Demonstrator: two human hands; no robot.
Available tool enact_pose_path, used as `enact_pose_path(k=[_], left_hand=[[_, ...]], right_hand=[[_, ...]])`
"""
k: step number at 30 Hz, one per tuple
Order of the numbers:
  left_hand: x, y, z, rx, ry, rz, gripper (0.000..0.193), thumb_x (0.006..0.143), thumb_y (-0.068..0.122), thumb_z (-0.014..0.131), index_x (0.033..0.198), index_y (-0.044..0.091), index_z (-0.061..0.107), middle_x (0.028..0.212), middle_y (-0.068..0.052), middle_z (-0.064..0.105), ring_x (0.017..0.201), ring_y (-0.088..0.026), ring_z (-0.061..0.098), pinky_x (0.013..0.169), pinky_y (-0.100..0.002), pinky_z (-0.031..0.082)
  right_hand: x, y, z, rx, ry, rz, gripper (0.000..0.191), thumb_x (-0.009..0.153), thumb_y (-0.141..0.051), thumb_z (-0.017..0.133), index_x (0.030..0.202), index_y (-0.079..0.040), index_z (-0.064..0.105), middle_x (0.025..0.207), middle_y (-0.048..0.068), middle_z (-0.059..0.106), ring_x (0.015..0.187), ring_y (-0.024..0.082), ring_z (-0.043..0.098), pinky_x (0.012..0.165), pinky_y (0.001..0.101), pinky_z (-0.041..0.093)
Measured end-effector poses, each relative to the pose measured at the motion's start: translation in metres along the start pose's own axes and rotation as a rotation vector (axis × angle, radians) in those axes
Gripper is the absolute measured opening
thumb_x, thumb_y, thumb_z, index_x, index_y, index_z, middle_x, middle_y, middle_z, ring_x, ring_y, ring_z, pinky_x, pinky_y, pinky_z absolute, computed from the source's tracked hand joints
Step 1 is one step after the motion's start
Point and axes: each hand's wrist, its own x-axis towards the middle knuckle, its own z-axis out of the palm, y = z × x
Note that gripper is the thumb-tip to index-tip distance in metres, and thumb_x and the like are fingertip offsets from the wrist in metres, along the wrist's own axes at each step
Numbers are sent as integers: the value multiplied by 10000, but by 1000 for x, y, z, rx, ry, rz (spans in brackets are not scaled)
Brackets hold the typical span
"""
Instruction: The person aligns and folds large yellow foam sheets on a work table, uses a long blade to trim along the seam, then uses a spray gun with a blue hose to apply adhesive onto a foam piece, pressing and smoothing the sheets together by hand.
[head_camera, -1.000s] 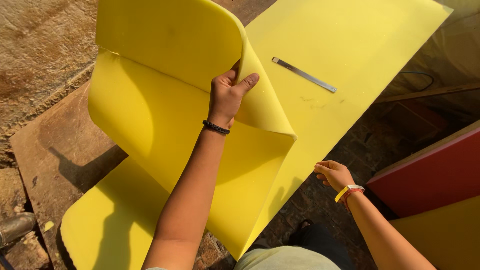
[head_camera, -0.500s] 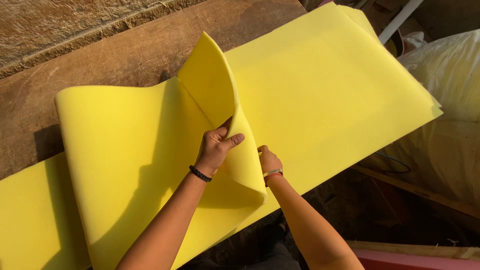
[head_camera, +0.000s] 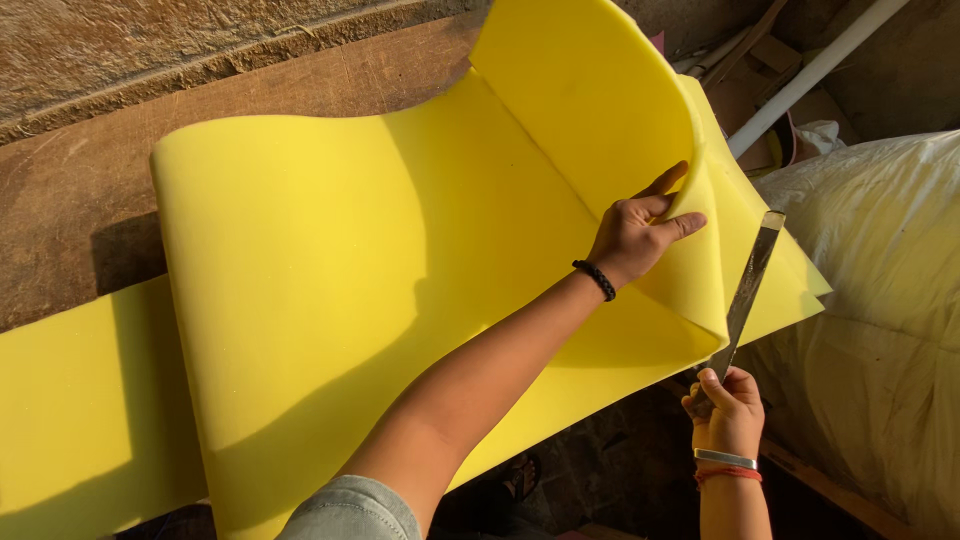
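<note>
left hand (head_camera: 640, 235): pinched shut on the folded edge of the foam (head_camera: 330, 290). Thumb lies on the outer face of the fold, one finger shows past the edge behind it, the other fingers are curled on the inner side. Firm clamp, no gap between fingers and foam.
left wrist: black bead band (head_camera: 596, 279); grey sleeve at the upper arm, bottom of view.
right hand (head_camera: 728, 408): fist closed round the lower end of the blade (head_camera: 748, 290), thumb up along the metal. Silver bangle and red thread on the wrist.
blade: long flat metal strip, narrow, standing nearly upright and tilted a little right. Upper part lies against the right edge of the foam, just beside the fold. Can't tell whether it is cutting into the foam or only touching it.
foam: large yellow sheet, lies across a wooden bench (head_camera: 120, 180) from lower left to upper right. The right portion is lifted and curled over into a loop; the left hand holds that loop up. A second flat layer runs out under it at lower left and at the right corner.
foam position: centre of view, between the two hands at its right end; right corner overhangs the bench edge.
bench: brown, worn, bare along the top and left of the foam.
right side: white plastic-wrapped bundle (head_camera: 880, 330), near the blade, not touching it.
top right: white pipe (head_camera: 815, 75), leaning, well apart from both hands.
</note>
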Motion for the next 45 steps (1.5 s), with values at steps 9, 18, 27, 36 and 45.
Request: enact_pose_path(k=[9, 18, 27, 36, 45], left_hand=[[9, 4, -25, 994, -761, -279, 948, 814, 849, 384, 1576, 284, 356, 1685, -123, 190, 1566, -314, 118, 1222, -619, 116], [-238, 104, -304, 1410, 179, -725, 920, 865, 498, 727, 1566, 62, 319, 1666, -239, 149, 1533, -419, 124, 1218, -582, 138], [-439, 175, -426, 277, 585, -566, 825, 912, 510, 636, 1563, 85, 360, 1619, -164, 366, 1518, -316, 315, 1203, -503, 344], [-635, 303, -528, -33, 855, -349, 711, 997, 524, 480, 1552, 86, 407, 1535, -151, 533, 1400, -307, 539, 1125, -458, 439], [-744, 340, -674, -152, 1215, -433, 549, 985, 404, 539, 1447, 108, 560, 1288, -95, 709, 1146, -205, 698, 992, -394, 557]], right_hand=[[4, -26, -31, -121, 162, -528, 247, 1054, 112, 693, 1205, -23, 552, 1042, 48, 645, 805, 139, 642, 696, 300, 596], [-70, 42, 198, -228, -469, -148, 148, 953, -6, 737, 1009, -48, 606, 853, 27, 657, 682, 102, 606, 627, 251, 517], [-240, 133, 384, -166, -977, 83, 97, 970, -21, 695, 992, -55, 607, 766, 27, 609, 597, 115, 532, 571, 272, 434], [-465, 262, 480, -127, -1045, 573, 37, 960, -83, 659, 958, -104, 629, 818, 2, 631, 609, 111, 539, 545, 284, 445], [-589, 361, 604, -419, -1172, 563, 160, 981, -207, 612, 976, -57, 670, 671, 55, 596, 514, 141, 492, 482, 297, 409]])
